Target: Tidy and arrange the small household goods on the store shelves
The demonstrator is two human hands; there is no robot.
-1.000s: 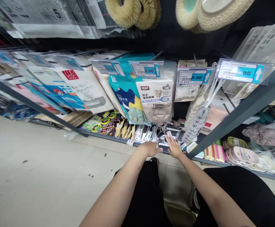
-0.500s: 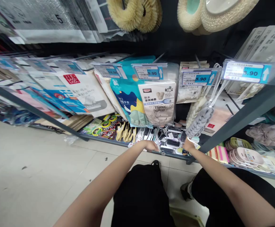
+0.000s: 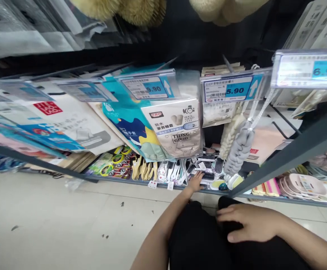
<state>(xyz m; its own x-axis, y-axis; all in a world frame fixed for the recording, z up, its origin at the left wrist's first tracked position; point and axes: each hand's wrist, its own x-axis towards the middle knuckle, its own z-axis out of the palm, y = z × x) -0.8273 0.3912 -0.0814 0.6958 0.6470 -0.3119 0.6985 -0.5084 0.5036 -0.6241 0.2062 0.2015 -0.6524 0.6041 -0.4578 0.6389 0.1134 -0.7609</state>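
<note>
Hanging near nine o'clock from the middle of the view is a white packet (image 3: 67, 127) with a red label. Down at eight o'clock, on the low shelf (image 3: 138, 182), lie some goods with yellow-green rings (image 3: 106, 170), and at seven o'clock there are pale yellow pieces (image 3: 145, 171) in a row. White-handled items (image 3: 173, 172) follow, between five and six o'clock, below a beige package (image 3: 180, 131) which hangs close to the middle.

Between four and five o'clock, the left hand (image 3: 195, 182) reaches over the shelf edge, with its fingers stretched onto the dark-bristled brushes (image 3: 208, 176); whether it grips one of them, I cannot tell. These brushes lie in a mixed pile at four o'clock. A grey braided item (image 3: 239, 152) hangs a little past three o'clock.

Farther out at four o'clock, the right hand (image 3: 250, 221) is well apart from the left, with nothing in it, fingers half bent and thumb separate, above the black trousers (image 3: 208, 240). Pink oval items (image 3: 300, 185) lie on the shelf between three and four o'clock, at the far right.
</note>
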